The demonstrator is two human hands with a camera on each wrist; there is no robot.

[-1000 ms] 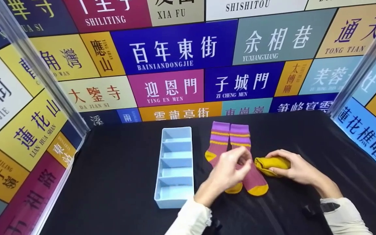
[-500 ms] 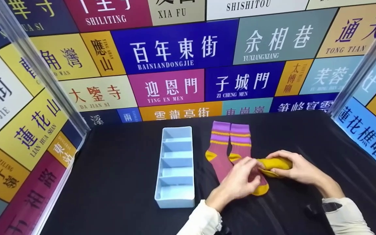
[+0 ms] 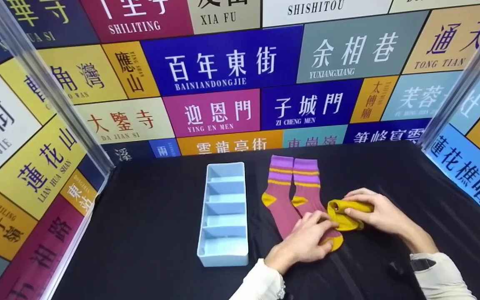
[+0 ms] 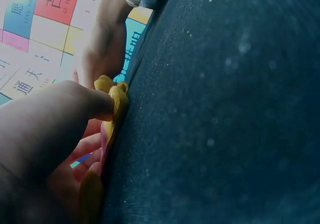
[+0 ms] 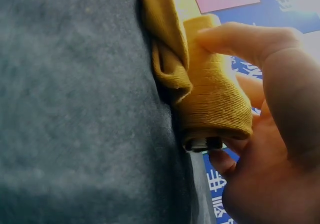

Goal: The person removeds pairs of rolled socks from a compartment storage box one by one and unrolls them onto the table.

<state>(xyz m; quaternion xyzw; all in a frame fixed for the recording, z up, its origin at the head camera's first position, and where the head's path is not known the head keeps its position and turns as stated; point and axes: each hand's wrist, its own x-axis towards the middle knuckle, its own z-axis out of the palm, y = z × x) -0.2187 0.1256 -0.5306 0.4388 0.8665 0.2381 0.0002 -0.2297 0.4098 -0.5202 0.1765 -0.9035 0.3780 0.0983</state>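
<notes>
A rolled pair of mustard-yellow socks (image 3: 344, 218) lies on the black cloth, with a loose flap spread toward the left. My right hand (image 3: 383, 212) grips the roll, thumb on top and fingers behind; the right wrist view shows the rolled yellow fabric (image 5: 215, 93) with a dark and white bit at its end. Thumb and fingers of my left hand (image 3: 306, 239) pinch the flap's edge, as the left wrist view shows at the yellow fold (image 4: 117, 103). Under that hand lie flat pink socks (image 3: 283, 212) with purple striped cuffs and yellow heels and toes, partly hidden.
Left of the pink socks stands a light blue box (image 3: 223, 214) with several compartments in a row. Black cloth (image 3: 152, 229) covers the table. Colourful panels with lettering (image 3: 219, 62) close off the back and sides, with clear posts (image 3: 69, 96) at the corners.
My left hand has moved right and down from above the pink socks to the yellow socks' edge. The flap is now drawn open toward the front, and the roll's end shows. The right hand keeps its grip.
</notes>
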